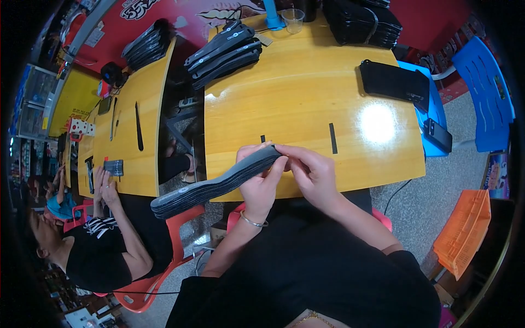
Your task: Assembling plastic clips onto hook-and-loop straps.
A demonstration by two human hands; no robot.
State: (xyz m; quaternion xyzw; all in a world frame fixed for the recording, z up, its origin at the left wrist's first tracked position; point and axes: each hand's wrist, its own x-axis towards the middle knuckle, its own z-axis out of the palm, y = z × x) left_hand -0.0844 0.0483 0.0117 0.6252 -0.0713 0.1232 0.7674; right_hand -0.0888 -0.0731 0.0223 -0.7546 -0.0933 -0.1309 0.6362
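Held in front of me, above the near edge of the table, is a thick stack of long, curved dark grey strips [210, 190]. Its wide rounded end, with a small pale mark, points to the lower left. My left hand [257, 191] is closed round the stack near the narrower end, thumb on the near side. At that narrow end, my right hand [316, 176] pinches the tip between thumb and fingers. Two short black strips lie on the table beyond: one [333, 138] past my right hand, the other [263, 139] partly hidden by my left hand.
The yellow wooden table [284, 93] carries more dark strips [224, 54], a black pouch [395, 85], a clear cup [293, 21] and a black bundle [363, 24]. A co-worker [104, 246] sits left at another table [128, 109]. An orange crate [464, 232] stands right.
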